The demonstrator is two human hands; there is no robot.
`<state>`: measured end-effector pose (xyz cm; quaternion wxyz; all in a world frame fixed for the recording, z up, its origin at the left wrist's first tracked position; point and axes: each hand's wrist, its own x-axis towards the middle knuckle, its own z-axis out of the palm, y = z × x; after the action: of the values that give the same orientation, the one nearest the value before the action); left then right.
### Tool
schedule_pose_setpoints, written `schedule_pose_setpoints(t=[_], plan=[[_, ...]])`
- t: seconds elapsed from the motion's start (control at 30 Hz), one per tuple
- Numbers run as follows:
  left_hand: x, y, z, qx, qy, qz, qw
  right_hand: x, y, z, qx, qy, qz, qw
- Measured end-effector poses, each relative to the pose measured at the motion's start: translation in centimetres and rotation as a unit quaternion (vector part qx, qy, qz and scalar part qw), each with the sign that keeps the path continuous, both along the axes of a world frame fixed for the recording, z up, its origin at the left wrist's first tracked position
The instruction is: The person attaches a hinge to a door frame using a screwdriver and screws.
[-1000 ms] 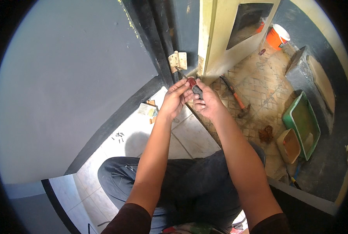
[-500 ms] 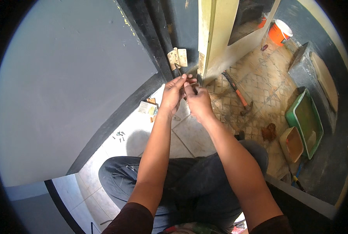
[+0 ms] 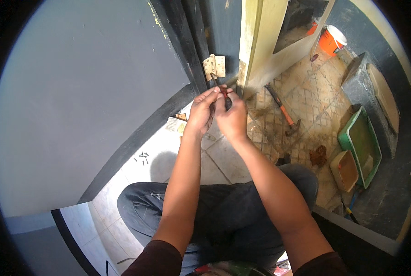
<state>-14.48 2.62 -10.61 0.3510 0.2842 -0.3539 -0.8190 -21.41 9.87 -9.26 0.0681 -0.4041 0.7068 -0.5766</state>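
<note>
Both hands meet at the foot of a dark door frame (image 3: 172,27), below an unfolded, cream-coloured hinge (image 3: 210,66). My left hand (image 3: 201,112) is closed, thumb and fingers pinched around a screwdriver (image 3: 213,82) whose dark shaft points up to the hinge's lower edge. Something red shows between the fingertips, probably its handle. My right hand (image 3: 233,118) is closed on the same tool from the right, thumb and fingers at its back end. The fingers hide most of the screwdriver, and whether its tip sits in a screw is too small to tell.
A cream door edge (image 3: 248,46) stands just right of my hands. On the tiles lie a hammer (image 3: 282,110), a small box (image 3: 176,124) and several dark screws (image 3: 142,158). Farther right are a green tray (image 3: 361,147), a tan container (image 3: 344,171) and an orange bucket (image 3: 330,42).
My right fingers have shifted on the screwdriver, and a bit of red now shows between the hands. The whole view has moved slightly; the hinge appears a little farther right.
</note>
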Motion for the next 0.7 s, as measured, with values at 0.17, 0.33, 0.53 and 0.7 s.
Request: schedule_pose_setpoints(t=[0.17, 0.33, 0.53, 0.7], plan=[[-0.1, -0.9, -1.3, -0.04, -0.091, -0.011, 0.995, -3.0, 0.6, 0.3, 0.104, -0.497, 0.124, 0.852], [1.3, -1.7, -2.0, -0.101, -0.106, -0.023, 0.989, -0.6, 1.9, 1.3, 0.197, 0.125, 0.088, 0.968], [1.9, -1.5, -2.0, -0.044, -0.091, -0.045, 0.994, 0.7, 0.9, -0.3, 0.189, 0.03, 0.076, 0.978], [0.5, -0.4, -1.1, -0.039, -0.075, -0.022, 0.996, -2.7, -0.4, -3.0, 0.083, -0.353, 0.083, 0.928]])
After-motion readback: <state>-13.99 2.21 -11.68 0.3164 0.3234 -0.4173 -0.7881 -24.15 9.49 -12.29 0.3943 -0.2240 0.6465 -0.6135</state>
